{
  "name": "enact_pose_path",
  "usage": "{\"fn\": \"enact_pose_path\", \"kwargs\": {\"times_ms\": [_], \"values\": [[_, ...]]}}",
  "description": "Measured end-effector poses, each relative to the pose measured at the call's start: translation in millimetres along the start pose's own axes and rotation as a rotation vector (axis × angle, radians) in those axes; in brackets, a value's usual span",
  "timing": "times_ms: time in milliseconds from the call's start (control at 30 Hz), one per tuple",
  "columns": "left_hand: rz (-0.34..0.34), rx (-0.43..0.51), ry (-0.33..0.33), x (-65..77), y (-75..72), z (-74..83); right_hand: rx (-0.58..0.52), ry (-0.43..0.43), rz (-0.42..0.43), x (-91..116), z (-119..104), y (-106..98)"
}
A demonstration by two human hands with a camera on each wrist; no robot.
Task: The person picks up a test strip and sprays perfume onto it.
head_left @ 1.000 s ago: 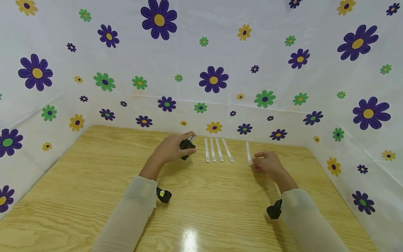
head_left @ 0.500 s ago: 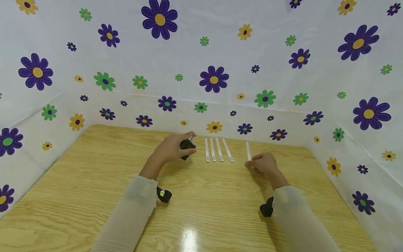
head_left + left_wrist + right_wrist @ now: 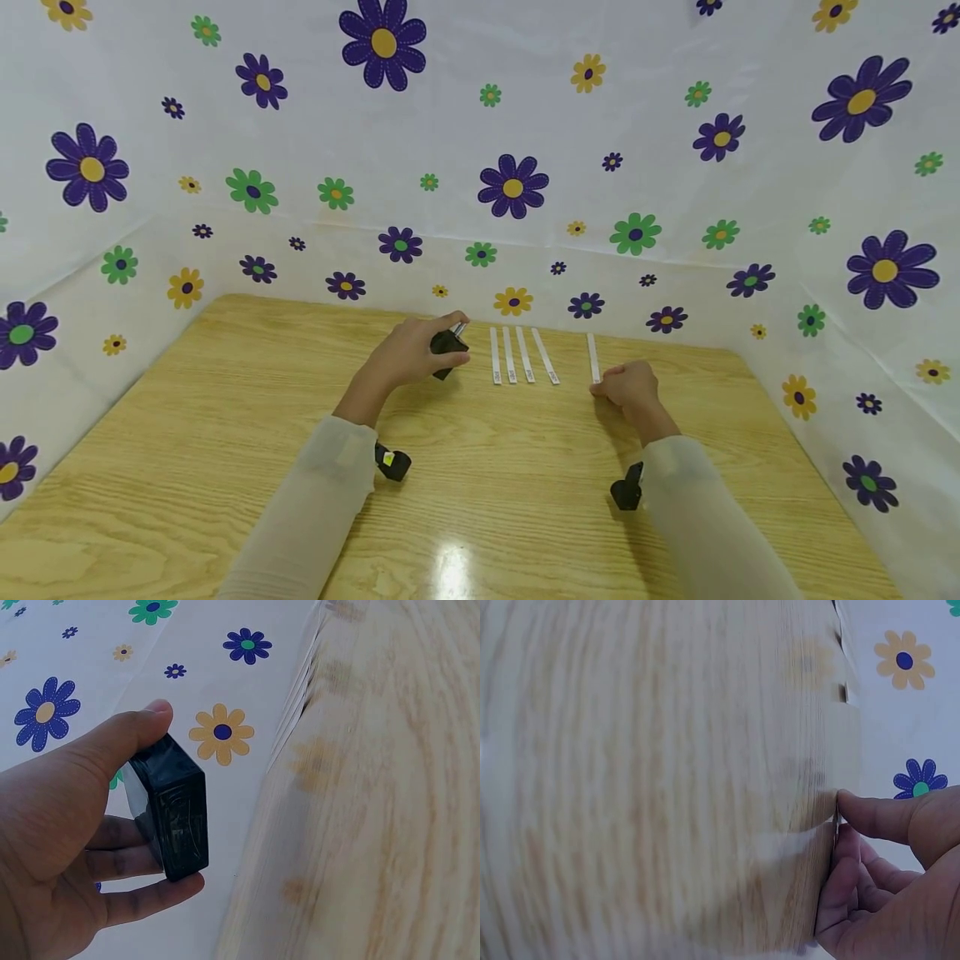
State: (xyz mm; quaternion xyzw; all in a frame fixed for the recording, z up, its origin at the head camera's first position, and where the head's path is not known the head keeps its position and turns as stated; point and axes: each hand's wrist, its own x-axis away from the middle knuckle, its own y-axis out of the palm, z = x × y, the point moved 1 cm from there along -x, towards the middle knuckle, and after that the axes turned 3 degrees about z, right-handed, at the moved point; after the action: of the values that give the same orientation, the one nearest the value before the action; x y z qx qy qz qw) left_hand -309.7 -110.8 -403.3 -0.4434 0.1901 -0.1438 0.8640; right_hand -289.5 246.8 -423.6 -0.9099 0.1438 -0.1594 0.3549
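Observation:
My left hand grips a small black perfume bottle with a silvery top, held tilted above the table. In the left wrist view, the glossy dark bottle lies between the thumb and fingers, with raised lettering on its base. At the right, my right hand pinches the near end of a white paper strip, low at the tabletop. The right wrist view shows the thumb against the curled fingers, with the strip's thin edge between them. That strip's printed end is hidden by the fingertips.
Several white paper strips with small print at their near ends lie in a row between my hands. The wooden table meets a flower-patterned cloth behind the strips and along both sides.
My right hand has moved left and closed its fingertips on the near end of the rightmost strip. My left hand keeps the bottle in the same place.

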Motion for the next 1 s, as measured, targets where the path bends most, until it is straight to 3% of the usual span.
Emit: {"fn": "enact_pose_path", "kwargs": {"times_ms": [400,1000], "values": [[-0.008,-0.005,-0.01,-0.4,-0.5,1.2,-0.012,0.004,0.013,6.0,-3.9,3.0],[-0.015,-0.007,-0.002,-0.6,-0.7,1.3,-0.034,-0.076,-0.034,11.2,-1.0,3.4]]}}
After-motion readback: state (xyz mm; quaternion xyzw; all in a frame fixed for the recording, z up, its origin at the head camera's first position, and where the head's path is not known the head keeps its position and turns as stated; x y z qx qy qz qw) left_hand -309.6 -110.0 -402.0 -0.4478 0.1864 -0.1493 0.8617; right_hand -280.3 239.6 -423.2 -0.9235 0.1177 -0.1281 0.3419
